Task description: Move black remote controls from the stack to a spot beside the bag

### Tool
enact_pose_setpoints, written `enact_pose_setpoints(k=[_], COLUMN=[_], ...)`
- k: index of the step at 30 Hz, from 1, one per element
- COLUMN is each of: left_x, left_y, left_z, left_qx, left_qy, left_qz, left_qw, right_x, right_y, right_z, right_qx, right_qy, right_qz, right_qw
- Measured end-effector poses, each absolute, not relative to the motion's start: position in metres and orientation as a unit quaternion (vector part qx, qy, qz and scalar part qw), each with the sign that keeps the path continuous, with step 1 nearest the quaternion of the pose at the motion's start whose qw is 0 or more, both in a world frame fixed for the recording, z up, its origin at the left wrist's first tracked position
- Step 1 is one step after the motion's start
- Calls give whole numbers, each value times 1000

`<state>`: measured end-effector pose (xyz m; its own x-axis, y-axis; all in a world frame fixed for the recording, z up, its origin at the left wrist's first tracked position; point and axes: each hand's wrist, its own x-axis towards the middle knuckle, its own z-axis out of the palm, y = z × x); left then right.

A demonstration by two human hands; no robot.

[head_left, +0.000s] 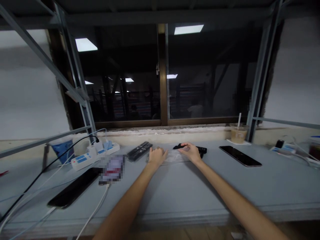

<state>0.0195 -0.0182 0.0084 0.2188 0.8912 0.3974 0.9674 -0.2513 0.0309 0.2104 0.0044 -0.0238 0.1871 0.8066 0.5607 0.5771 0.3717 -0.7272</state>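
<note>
Both my arms reach far across a grey table (180,186) toward the window. My left hand (157,156) rests with curled fingers on the left end of a clear plastic bag (175,156) lying flat on the table. My right hand (190,150) lies over the bag's right end, fingers pressed onto a small black object (180,146). More black parts (203,150) stick out just right of that hand. A stack of black packaged items (139,150) lies left of my left hand.
A black phone (240,156) lies at right, and an iced drink cup with a straw (238,133) stands near the window ledge. At left are a white power strip (93,154) with plugs, a dark tablet (75,191) on a cable and a blue cup (62,150).
</note>
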Motion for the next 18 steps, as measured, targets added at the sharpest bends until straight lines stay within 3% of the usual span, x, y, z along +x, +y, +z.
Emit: enact_pose_setpoints(k=[18], left_x=[23], left_y=[-24], left_z=[15], left_qx=[-783], left_qy=[-596], left_qz=[-148], left_qw=[103], right_x=[204], right_y=[1], right_z=[-20], right_qx=[-519], right_qy=[-605], right_qz=[161], right_qw=[581])
